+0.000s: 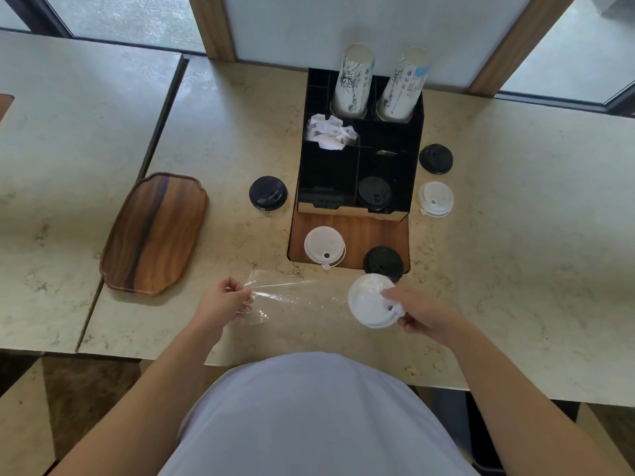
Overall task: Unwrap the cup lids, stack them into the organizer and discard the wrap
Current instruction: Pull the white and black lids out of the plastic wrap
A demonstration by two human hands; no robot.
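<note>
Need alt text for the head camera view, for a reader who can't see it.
Seen from above, a person's left hand pulls clear wrap away from white lids held in the right hand. Behind on the table stands a black organizer with one black lid inside; loose black and white lids lie around it.

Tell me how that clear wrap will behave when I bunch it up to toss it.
The wrap probably is floppy: it sags and wrinkles between the left hand and the white lids in the right hand. It looks thin and see-through, so likely very light and apt to drift or cling. It should crumple easily but may spring back open.
</note>
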